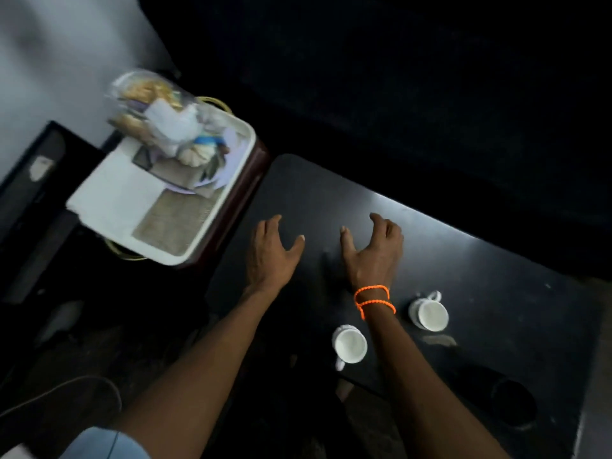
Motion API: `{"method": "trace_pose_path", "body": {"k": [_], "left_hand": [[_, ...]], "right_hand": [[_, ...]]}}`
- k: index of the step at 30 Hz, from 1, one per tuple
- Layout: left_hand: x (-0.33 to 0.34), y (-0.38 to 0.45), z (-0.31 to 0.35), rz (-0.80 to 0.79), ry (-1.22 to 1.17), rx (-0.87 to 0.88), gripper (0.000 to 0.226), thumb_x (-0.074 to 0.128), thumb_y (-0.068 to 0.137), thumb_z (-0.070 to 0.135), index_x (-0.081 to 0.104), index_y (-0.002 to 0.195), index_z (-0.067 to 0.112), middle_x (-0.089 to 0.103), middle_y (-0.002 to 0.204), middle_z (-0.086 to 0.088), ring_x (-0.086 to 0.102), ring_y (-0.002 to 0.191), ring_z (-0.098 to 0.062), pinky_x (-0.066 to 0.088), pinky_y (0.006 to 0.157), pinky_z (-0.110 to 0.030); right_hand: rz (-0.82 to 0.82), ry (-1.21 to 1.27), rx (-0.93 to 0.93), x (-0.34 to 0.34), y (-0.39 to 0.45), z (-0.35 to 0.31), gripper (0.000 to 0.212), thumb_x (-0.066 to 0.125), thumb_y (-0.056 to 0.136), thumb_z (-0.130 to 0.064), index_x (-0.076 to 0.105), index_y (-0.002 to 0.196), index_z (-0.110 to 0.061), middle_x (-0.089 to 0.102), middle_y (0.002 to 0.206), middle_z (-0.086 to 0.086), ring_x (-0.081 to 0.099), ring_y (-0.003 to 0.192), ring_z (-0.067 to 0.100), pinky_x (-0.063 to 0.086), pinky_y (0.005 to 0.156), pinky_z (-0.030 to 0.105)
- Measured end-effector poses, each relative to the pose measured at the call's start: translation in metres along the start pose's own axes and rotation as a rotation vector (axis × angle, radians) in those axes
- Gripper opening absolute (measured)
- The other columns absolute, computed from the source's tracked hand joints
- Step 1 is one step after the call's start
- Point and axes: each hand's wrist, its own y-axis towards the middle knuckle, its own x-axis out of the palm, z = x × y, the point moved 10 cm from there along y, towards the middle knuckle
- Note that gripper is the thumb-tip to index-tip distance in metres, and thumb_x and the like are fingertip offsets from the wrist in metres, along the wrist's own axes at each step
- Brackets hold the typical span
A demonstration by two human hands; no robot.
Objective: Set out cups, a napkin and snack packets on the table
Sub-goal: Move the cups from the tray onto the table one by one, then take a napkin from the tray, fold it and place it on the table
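Two white cups stand on the dark table [480, 260]: one cup [350, 345] near the front edge, the other cup [429, 313] to its right. My left hand [273, 253] and my right hand [372, 248] hover over the table's left part, fingers spread, holding nothing. The right wrist wears an orange bracelet. Left of the table sits a white tray [212, 207] with a folded white napkin [112, 190], a woven mat and a clear bag of snack packets [159, 114], blurred.
The tray rests on a dark red stand [245, 193] touching the table's left end. A dark recessed cup holder [513, 404] lies at the table's near right. A cable [82, 382] runs across the floor at lower left. The wall at upper left is pale.
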Motion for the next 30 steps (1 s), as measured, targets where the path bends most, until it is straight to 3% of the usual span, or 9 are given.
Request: {"method": "trace_pose_path", "body": {"k": [5,8,13,18,20,23,26,28,30], "left_hand": [[-0.080,0.028,-0.062,0.148,0.015,-0.081,0.061,0.072,0.088,0.043,0.057,0.139,0.013,0.060,0.130,-0.008,0.058,0.124,-0.029,0.053,0.096,-0.047],[-0.123,0.039,-0.093,0.226,0.060,-0.100,0.057,0.073,0.087,0.038,0.059,0.134,0.010,0.062,0.123,-0.009,0.058,0.120,-0.031,0.054,0.091,-0.048],[-0.186,0.058,-0.149,0.364,0.059,-0.195,0.055,0.075,0.083,0.028,0.061,0.133,0.008,0.064,0.121,-0.011,0.060,0.118,-0.033,0.053,0.095,-0.048],[-0.253,0.081,-0.228,0.580,-0.013,-0.485,0.066,0.076,0.084,0.031,0.055,0.141,0.005,0.057,0.137,-0.020,0.056,0.125,-0.039,0.047,0.105,-0.049],[-0.266,0.096,-0.262,0.571,-0.127,-0.587,0.072,0.077,0.084,0.030,0.050,0.145,0.003,0.056,0.142,-0.020,0.054,0.130,-0.039,0.045,0.109,-0.049],[-0.265,0.120,-0.300,0.417,-0.209,-0.666,0.073,0.081,0.082,0.032,0.054,0.143,0.001,0.061,0.140,-0.021,0.060,0.127,-0.037,0.050,0.106,-0.046],[-0.253,0.131,-0.314,0.292,-0.268,-0.646,0.039,0.084,0.079,0.029,0.075,0.104,0.001,0.078,0.103,-0.017,0.074,0.092,-0.029,0.056,0.078,-0.033],[-0.252,0.130,-0.317,0.307,-0.329,-0.657,0.026,0.085,0.077,0.025,0.078,0.096,0.008,0.079,0.091,-0.010,0.075,0.085,-0.025,0.057,0.075,-0.029],[-0.253,0.129,-0.315,0.328,-0.337,-0.642,0.025,0.084,0.077,0.021,0.079,0.099,0.010,0.080,0.093,-0.009,0.076,0.086,-0.025,0.061,0.079,-0.034]], "right_hand": [[-0.173,0.143,-0.173,0.078,-0.006,-0.111,0.053,0.076,0.082,-0.036,0.064,0.123,-0.005,0.061,0.118,0.017,0.057,0.110,0.033,0.047,0.096,0.040],[-0.374,0.216,-0.258,0.133,-0.025,-0.174,0.055,0.078,0.083,-0.030,0.063,0.128,-0.002,0.061,0.125,0.019,0.058,0.118,0.035,0.046,0.103,0.038],[-0.682,0.164,-0.380,0.211,-0.060,-0.248,0.053,0.074,0.083,-0.021,0.061,0.131,-0.001,0.063,0.125,0.020,0.061,0.115,0.036,0.050,0.098,0.038],[-0.879,0.062,-0.361,0.275,-0.071,-0.289,0.061,0.072,0.085,-0.026,0.054,0.140,-0.006,0.058,0.132,0.018,0.058,0.118,0.035,0.045,0.100,0.036],[-0.897,0.048,-0.345,0.296,-0.070,-0.302,0.061,0.072,0.084,-0.026,0.053,0.139,-0.007,0.056,0.133,0.018,0.057,0.120,0.035,0.046,0.100,0.037],[-0.887,0.047,-0.312,0.318,-0.064,-0.318,0.065,0.072,0.086,-0.031,0.050,0.142,-0.006,0.052,0.140,0.018,0.053,0.126,0.035,0.044,0.106,0.037],[-0.859,0.016,-0.293,0.335,-0.058,-0.330,0.067,0.071,0.088,-0.034,0.048,0.144,-0.005,0.049,0.146,0.018,0.047,0.134,0.034,0.040,0.109,0.036],[-0.854,-0.014,-0.281,0.343,-0.057,-0.335,0.067,0.071,0.087,-0.036,0.049,0.142,-0.004,0.050,0.144,0.017,0.046,0.133,0.034,0.041,0.108,0.036],[-0.875,-0.051,-0.286,0.349,-0.060,-0.339,0.066,0.070,0.088,-0.038,0.050,0.142,-0.006,0.050,0.141,0.017,0.047,0.131,0.034,0.043,0.108,0.038]]}}
